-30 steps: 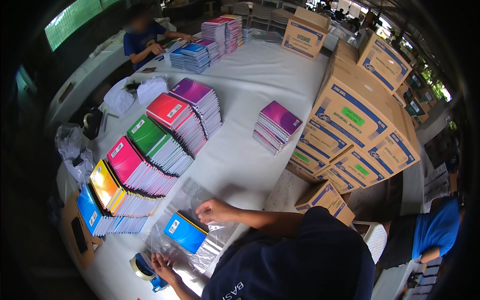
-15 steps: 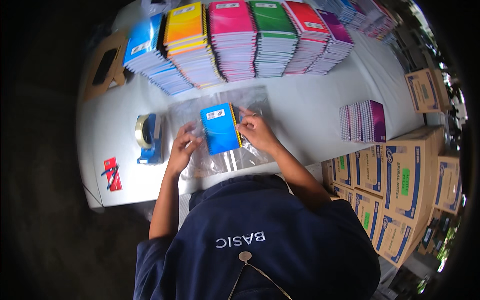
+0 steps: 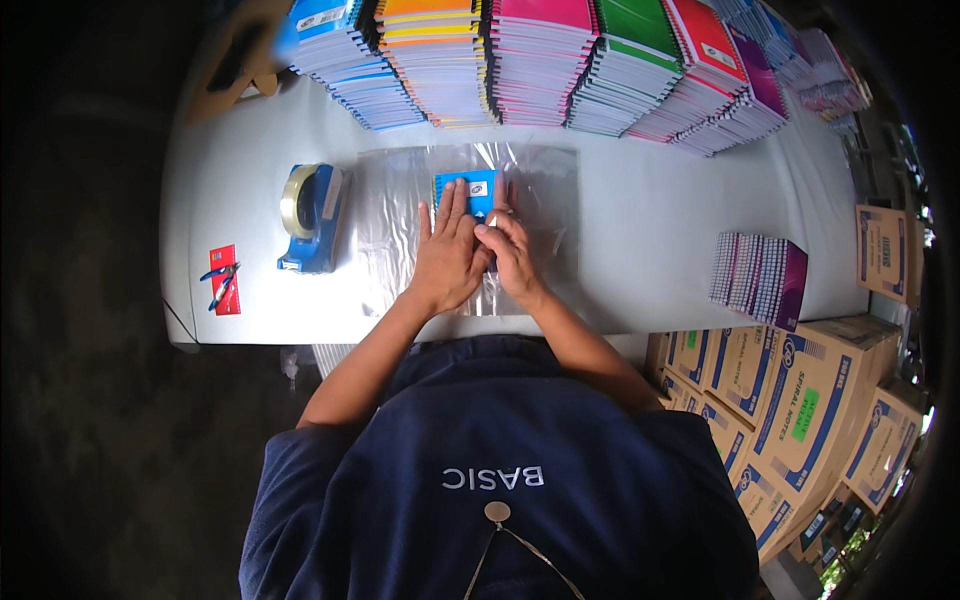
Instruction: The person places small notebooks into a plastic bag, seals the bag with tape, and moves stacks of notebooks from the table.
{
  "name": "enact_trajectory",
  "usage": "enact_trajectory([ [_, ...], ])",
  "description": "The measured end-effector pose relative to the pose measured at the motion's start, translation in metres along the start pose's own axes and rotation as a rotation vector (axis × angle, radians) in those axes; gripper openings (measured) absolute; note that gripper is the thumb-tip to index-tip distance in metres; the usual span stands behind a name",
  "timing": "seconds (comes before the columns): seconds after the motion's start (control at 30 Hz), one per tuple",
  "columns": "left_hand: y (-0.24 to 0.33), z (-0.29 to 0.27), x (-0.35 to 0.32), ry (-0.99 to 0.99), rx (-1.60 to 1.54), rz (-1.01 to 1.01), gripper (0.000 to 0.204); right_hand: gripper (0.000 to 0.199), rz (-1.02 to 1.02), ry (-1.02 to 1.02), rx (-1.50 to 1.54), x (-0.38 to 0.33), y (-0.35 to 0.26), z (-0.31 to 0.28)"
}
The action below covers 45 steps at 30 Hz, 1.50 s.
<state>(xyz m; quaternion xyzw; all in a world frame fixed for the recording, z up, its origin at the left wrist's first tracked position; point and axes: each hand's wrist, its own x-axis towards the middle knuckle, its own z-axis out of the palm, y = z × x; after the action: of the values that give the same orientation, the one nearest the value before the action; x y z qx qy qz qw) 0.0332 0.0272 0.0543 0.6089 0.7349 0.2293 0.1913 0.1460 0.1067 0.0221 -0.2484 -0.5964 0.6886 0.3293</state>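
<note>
A blue spiral notebook (image 3: 482, 184) lies on a clear plastic sheet (image 3: 550, 225) in front of me, its lower part hidden under my hands. My left hand (image 3: 446, 265) rests over it with fingers stretched out flat, three of them on or beside the cover. At the notebook's right edge is my right hand (image 3: 512, 255), its thumb over the cover and its fingers along the side, gripping that edge. The two hands touch or nearly touch at the thumbs.
Tall stacks of colored spiral notebooks (image 3: 545, 65) line the far side. A blue tape dispenser (image 3: 318, 222) stands left, beyond it blue-handled cutters (image 3: 222, 285) on a red card (image 3: 226, 250). A purple notebook stack (image 3: 762, 278) sits right; cartons (image 3: 800, 410) stand beside the table.
My left hand has come from beside the notebook onto its cover. The right hand has shifted down along the notebook's right edge. The whole view has shifted.
</note>
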Motion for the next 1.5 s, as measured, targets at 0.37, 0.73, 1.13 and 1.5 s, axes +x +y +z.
enact_trajectory([
  [0.37, 0.009, -0.036, 0.055, 0.141, -0.545, -0.372, 0.063, 0.017, -0.162, -0.073, -0.928, 0.002, -0.006, 0.007],
  [0.73, -0.026, -0.003, -0.001, 0.293, 0.345, -0.148, 0.053, 0.020, -0.067, -0.084, -0.929, 0.006, -0.006, 0.010],
  [1.13, -0.015, 0.001, 0.004, 0.084, 0.397, -0.155, 0.062, 0.026, -0.037, -0.671, -1.007, 0.048, -0.036, -0.007],
  [1.5, 0.036, 0.001, -0.059, 0.359, 0.027, 0.148, 0.043, 0.020, 0.210, -0.813, -1.029, 0.064, -0.059, -0.009],
])
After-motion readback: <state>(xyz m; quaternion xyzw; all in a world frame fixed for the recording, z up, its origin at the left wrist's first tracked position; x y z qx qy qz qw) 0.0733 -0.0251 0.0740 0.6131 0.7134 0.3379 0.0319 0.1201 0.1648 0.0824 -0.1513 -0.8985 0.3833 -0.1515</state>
